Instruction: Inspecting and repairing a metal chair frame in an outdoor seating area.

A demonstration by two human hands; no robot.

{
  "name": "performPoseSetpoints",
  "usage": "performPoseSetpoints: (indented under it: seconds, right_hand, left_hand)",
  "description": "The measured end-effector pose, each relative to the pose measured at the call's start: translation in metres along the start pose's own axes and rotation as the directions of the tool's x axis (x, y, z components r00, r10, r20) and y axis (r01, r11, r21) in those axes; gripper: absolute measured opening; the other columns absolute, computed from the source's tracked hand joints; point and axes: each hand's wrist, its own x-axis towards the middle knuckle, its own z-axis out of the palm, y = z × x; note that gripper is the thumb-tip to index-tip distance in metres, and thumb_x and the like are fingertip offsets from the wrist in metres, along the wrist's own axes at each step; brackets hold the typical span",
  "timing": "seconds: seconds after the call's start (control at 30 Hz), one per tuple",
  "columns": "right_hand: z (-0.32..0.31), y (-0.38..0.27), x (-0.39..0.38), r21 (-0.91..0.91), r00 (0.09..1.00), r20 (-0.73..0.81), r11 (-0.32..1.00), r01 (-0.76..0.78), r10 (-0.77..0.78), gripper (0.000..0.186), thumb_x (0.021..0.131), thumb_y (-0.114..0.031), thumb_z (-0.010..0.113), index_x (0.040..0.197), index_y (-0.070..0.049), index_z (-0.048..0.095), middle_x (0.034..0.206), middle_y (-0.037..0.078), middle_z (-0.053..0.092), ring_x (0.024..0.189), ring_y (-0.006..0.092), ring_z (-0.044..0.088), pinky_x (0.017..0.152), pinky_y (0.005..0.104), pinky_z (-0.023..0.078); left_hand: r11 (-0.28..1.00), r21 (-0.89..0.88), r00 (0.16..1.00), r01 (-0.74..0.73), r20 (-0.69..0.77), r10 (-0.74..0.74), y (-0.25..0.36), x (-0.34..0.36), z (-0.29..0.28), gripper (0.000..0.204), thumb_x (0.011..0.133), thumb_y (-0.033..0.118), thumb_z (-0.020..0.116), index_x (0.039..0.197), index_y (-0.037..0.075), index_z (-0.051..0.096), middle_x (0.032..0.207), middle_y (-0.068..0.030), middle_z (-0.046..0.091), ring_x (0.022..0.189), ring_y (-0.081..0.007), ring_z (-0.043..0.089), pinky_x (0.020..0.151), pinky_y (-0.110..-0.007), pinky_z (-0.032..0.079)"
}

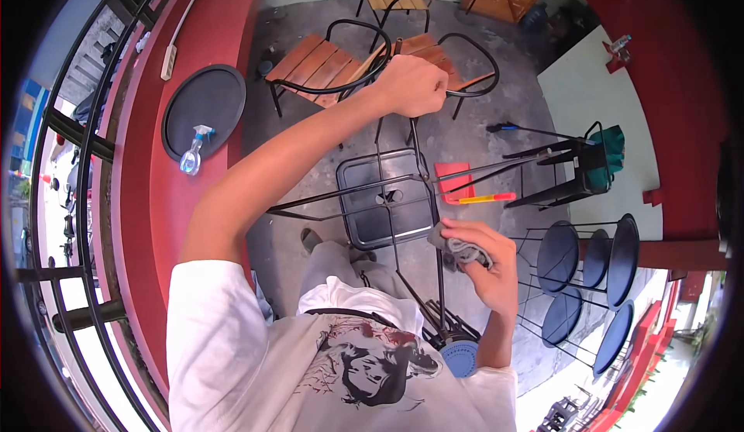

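Observation:
A black metal stool (358, 199) with a square, round-cornered seat stands upside down before me, its thin legs spreading upward. Stretched out to the far side, my left hand (417, 86) is closed in a fist around the end of one leg. My right hand (492, 265) grips a bunched grey cloth (467, 252) beside the near leg. Whether the cloth wraps fully round that leg, I cannot tell. Just right of the seat lies a flat red piece (452, 178), with a yellow and red handle (484, 198) across its lower edge.
Wooden-slat chairs (314, 64) with black metal arms stand beyond. On the red ledge (203, 199) at left, a clear spray bottle (192, 151) rests on a round black disc (221, 95). Several round-topped stools (558, 256) lie at right. A blue round seat (460, 360) is near my right elbow.

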Motion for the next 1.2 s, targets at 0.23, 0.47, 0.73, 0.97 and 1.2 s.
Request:
performPoseSetpoints:
  seconds: [0.23,0.47,0.73,0.97,1.2]
  right_hand:
    - [0.064,0.05,0.031,0.988,0.783,-0.104,0.154,0.01,0.613,0.044,0.089,0.003,0.053,0.133,0.007,0.054,0.123,0.018,0.066,0.11,0.0263,0.067,0.098,0.0422,0.053]
    - [0.075,0.044,0.038,0.991,0.873,0.071,-0.136,-0.006,0.482,0.043,0.092,-0.001,0.048,0.133,0.01,0.051,0.122,0.022,0.065,0.108,0.033,0.068,0.099,0.0441,0.057]
    - [0.088,0.034,0.041,0.993,0.833,-0.107,0.102,0.062,0.542,0.049,0.088,-0.004,0.05,0.134,0.012,0.049,0.125,0.026,0.063,0.106,0.035,0.068,0.09,0.0418,0.059]
    - [0.042,0.009,0.031,0.312,0.811,-0.56,0.95,0.016,0.17,0.042,0.08,0.01,0.057,0.12,0.002,0.067,0.126,0.018,0.064,0.115,0.0269,0.064,0.099,0.0327,0.046]
    - [0.025,-0.045,0.029,-0.062,0.959,-0.222,0.979,-0.194,0.176,0.04,0.084,-0.002,0.066,0.124,-0.003,0.068,0.131,0.021,0.06,0.112,0.0391,0.063,0.095,0.0367,0.05]
  left_hand:
    - [0.996,0.079,0.995,0.046,0.085,-0.053,0.008,0.004,-0.004,0.024,0.077,0.021,0.054,0.087,0.01,0.073,0.077,-0.0113,0.07,0.075,-0.0329,0.066,0.068,-0.044,0.05]
    - [0.99,0.137,0.996,0.045,0.07,-0.055,0.005,0.004,-0.001,0.024,0.075,0.021,0.054,0.087,0.01,0.072,0.072,-0.01,0.068,0.07,-0.0321,0.065,0.064,-0.043,0.049]
    - [0.995,0.072,0.997,0.066,0.041,-0.07,0.001,0.008,0.002,0.026,0.079,0.022,0.054,0.091,0.01,0.074,0.075,-0.008,0.071,0.07,-0.0302,0.066,0.065,-0.042,0.049]
    - [0.994,0.049,0.995,0.095,-0.004,-0.095,-0.002,0.006,0.004,0.027,0.08,0.023,0.055,0.093,0.011,0.075,0.078,-0.0068,0.073,0.073,-0.0288,0.068,0.067,-0.041,0.05]
    - [0.996,0.034,0.996,0.081,-0.026,-0.08,-0.002,0.002,0.003,0.027,0.08,0.023,0.054,0.093,0.011,0.075,0.081,-0.0074,0.074,0.076,-0.0301,0.068,0.069,-0.041,0.051]
